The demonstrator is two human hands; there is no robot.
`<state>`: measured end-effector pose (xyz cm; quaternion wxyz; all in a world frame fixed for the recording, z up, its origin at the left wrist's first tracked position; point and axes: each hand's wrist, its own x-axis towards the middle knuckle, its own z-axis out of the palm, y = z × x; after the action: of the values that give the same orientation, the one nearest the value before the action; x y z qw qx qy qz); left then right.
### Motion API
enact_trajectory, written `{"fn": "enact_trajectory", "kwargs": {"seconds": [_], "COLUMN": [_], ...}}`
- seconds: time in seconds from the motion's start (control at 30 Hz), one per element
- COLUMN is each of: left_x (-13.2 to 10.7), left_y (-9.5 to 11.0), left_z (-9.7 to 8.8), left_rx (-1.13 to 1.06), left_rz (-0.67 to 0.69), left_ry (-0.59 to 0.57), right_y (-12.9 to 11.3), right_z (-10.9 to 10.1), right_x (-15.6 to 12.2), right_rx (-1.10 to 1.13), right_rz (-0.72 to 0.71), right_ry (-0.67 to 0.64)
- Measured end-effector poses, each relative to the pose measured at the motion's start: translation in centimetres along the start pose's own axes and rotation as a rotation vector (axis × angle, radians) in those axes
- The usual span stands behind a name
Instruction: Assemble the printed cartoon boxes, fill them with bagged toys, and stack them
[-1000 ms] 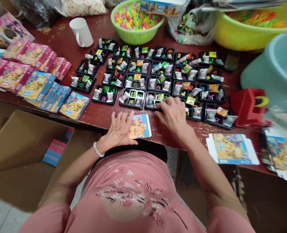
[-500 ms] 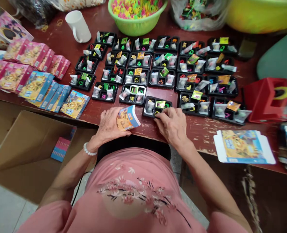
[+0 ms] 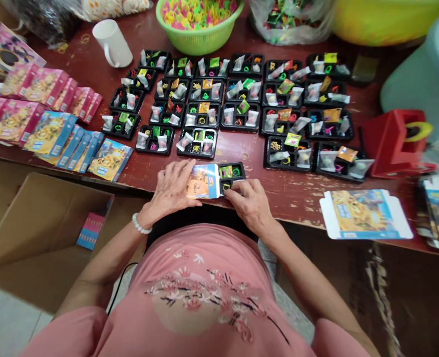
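My left hand point(image 3: 173, 188) grips a small blue and yellow printed carton point(image 3: 203, 181) at the near edge of the red table point(image 3: 294, 191). A black plastic tray point(image 3: 233, 172) of small toys and packets sits partly inside the carton's open right end. My right hand point(image 3: 249, 203) holds the tray's near right corner. Both hands are close together just in front of my body.
Several more filled black trays point(image 3: 242, 96) lie in rows behind. Finished pink and blue boxes point(image 3: 52, 124) lean at the left. A flat unfolded carton point(image 3: 364, 213) lies right, by a red tape dispenser point(image 3: 394, 144). A white mug point(image 3: 112, 43), green basket point(image 3: 197, 20) and open cardboard box point(image 3: 37, 233) stand around.
My right hand pulled one tray out of the front row toward me. My left hand lifted and opened the carton, and the tray now sits partly inside it.
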<state>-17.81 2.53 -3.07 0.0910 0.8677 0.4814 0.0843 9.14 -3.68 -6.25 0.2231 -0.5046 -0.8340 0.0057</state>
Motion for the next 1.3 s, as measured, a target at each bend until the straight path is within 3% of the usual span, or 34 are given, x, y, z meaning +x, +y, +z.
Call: {"fn": "enact_trajectory", "kwargs": {"seconds": [0.1,0.2,0.3,0.4,0.53,0.7,0.87,0.97,1.03,1.13,1.23,1.3], "left_x": [0.0,-0.1,-0.4,-0.5,-0.6,-0.3,0.0,-0.1,-0.4,-1.3,-2.8,-3.8], "left_y": [0.5,1.0,1.2,1.5,2.4,4.2,5.1,4.4,3.8,3.5,4.1,4.5], "left_z": [0.1,0.2,0.4,0.7,1.0,1.1,0.9,0.7,0.2,-1.5,-3.1,-3.4], "left_rx": [0.038,0.074,0.096,0.106,0.094,0.067,0.007,-0.138,-0.324,-0.724,-1.183,-1.464], "left_rz": [0.035,0.031,0.020,0.012,0.009,-0.015,-0.058,-0.020,0.042,0.078,-0.073,-0.194], "left_ry": [-0.036,-0.048,-0.035,-0.024,-0.026,-0.047,-0.034,0.041,0.124,0.203,0.088,-0.041], "right_y": [0.3,0.8,1.7,2.3,1.6,-0.5,-2.1,-3.2,-4.0,-5.2,-6.1,-6.5], "right_z": [0.0,-0.7,-1.4,-1.3,-0.1,1.4,2.0,0.6,-1.2,-4.5,-6.8,-7.0], "right_x": [0.7,0.9,0.5,0.3,1.0,2.6,3.9,4.2,4.3,4.5,4.5,4.5], "right_rx": [0.089,0.238,0.330,0.372,0.487,0.590,1.201,1.441,1.492,1.258,0.792,0.610], "right_rz": [-0.100,-0.128,0.095,0.345,0.447,0.572,0.785,0.849,0.830,0.612,0.269,0.122], "right_ry": [-0.009,0.094,0.270,0.282,0.172,0.239,0.234,0.140,0.111,0.258,0.411,0.401]}}
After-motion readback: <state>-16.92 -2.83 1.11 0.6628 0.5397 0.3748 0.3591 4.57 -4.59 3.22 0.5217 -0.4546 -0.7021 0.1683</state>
